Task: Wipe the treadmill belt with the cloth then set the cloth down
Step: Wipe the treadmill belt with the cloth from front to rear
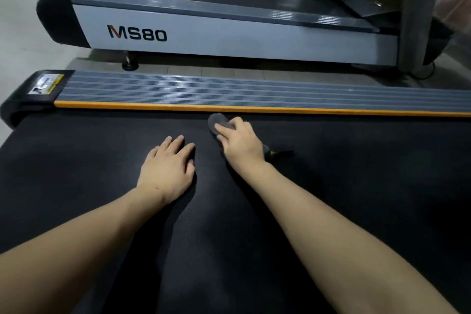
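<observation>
The cloth [219, 121], a small dark grey wad, is pressed onto the black treadmill belt [356, 199] at its far edge, just beside the orange trim [254, 109] of the grooved side rail [254, 90]. It is gripped by the right hand [240, 141], fingers curled over the top & the palm bearing down; most of the fabric is hidden under the hand, w/ a bunched end poking out far-left and a dark tail trailing out to the right near the wrist. The left hand [168, 164] is laid flat on the belt, fingers straight & close together, holding nothing, prob. as a brace.

Handling, as judged: the cloth is likely light, soft & limp, so no care for breakage is needed. It is best held bunched from above, w/ the loose tail gathered in so it is not dragged. The textured belt looks grippy; some drag is to be expected. Wiping seems under way; setting down is not yet done.
</observation>
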A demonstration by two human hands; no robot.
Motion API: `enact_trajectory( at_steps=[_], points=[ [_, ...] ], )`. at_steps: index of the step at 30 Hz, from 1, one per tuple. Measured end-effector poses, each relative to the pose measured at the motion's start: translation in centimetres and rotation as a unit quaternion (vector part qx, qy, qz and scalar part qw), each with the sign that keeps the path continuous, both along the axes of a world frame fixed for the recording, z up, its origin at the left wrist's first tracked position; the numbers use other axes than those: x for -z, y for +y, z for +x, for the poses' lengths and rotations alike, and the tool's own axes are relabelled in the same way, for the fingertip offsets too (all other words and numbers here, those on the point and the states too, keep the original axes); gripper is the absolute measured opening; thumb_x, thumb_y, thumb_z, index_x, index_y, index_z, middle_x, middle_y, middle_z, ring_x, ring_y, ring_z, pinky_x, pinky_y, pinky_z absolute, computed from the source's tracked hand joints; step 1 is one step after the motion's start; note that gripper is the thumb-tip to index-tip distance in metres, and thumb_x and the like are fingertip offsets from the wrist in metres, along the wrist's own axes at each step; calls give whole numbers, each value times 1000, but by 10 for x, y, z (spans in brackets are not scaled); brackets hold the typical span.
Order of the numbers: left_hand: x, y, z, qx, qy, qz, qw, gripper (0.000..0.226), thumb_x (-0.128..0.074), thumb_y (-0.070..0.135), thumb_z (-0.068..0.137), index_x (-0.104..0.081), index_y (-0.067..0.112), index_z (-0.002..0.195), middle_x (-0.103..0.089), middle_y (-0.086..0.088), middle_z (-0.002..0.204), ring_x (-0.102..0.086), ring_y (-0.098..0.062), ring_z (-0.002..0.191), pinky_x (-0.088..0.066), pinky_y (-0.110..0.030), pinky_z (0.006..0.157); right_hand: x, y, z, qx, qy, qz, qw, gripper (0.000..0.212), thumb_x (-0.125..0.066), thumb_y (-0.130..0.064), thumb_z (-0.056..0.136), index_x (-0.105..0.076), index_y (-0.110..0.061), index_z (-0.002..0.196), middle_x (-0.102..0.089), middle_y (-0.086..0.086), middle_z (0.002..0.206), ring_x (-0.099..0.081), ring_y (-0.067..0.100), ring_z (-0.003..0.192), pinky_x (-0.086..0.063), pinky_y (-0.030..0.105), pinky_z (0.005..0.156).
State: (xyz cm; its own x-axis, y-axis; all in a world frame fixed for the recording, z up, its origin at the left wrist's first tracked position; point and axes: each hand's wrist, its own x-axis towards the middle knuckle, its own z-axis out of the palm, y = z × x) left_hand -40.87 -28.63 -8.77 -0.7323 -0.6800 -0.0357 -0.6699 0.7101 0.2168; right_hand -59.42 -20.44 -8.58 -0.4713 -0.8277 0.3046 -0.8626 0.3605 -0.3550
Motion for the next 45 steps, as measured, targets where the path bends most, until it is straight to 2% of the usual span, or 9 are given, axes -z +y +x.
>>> enact_trajectory(
  at_steps=[9,14,18,23,26,29,35,40,45],
  points=[
    [9,-5,6,1,45,-33,998,53,-32,47,98,-47,33,147,-36,3,162,-24,-19,153,-22,-41,122,-3,72,-88,322,-10,-9,947,27,-53,-33,98,-68,-31,120,-50,6,116,-48,27,112,-44,39,88],
    [15,-3,12,-17,82,-57,995,52,-35,45,92,-58,26,136,-50,1,152,-35,-22,148,-29,-42,118,0,-11,25,107,-37,-65,991,16,-60,-27,94,-71,-24,105,-55,8,109,-53,31,101,-47,40,77],
    [19,-2,14,-13,94,-71,993,50,-39,42,92,-61,24,132,-56,1,145,-42,-23,142,-34,-46,115,9,-2,-7,-33,42,-20,998,27,-56,-36,93,-70,-34,116,-56,6,111,-54,27,102,-52,37,73],
    [17,1,9,-23,98,-80,992,44,-43,42,91,-62,26,127,-57,5,141,-43,-21,140,-33,-45,113,4,91,-115,258,13,-1,966,31,-51,-36,98,-65,-35,125,-49,5,117,-47,25,112,-51,41,84],
    [17,1,6,-26,97,-81,992,43,-44,43,90,-62,27,125,-57,7,139,-43,-20,138,-34,-44,112,-4,69,-92,308,20,13,951,27,-53,-32,98,-66,-30,121,-46,8,118,-45,28,114,-50,42,83],
    [16,1,6,-27,94,-83,992,43,-43,43,89,-61,28,126,-57,7,139,-44,-19,137,-34,-44,111,-7,11,-26,219,-13,-40,975,18,-57,-30,95,-63,-18,108,-49,11,114,-51,34,105,-50,42,77],
    [16,-1,7,-15,99,-98,990,43,-44,41,88,-62,28,125,-57,8,139,-43,-17,139,-32,-44,111,0,-12,-11,-68,66,12,995,29,-48,-44,96,-65,-32,117,-50,5,111,-50,27,105,-51,39,73],
    [15,1,6,-19,98,-95,990,44,-43,42,88,-63,28,124,-56,8,140,-43,-17,140,-30,-44,113,-1,94,-139,227,35,3,973,26,-55,-36,96,-69,-34,117,-51,5,110,-49,27,105,-52,41,81],
    [16,0,6,-24,91,-89,992,42,-44,42,88,-62,28,123,-56,9,139,-42,-16,140,-30,-43,113,-1,49,-84,291,7,-22,956,23,-53,-30,97,-67,-22,112,-49,10,114,-50,32,107,-46,43,83]
  ],
)
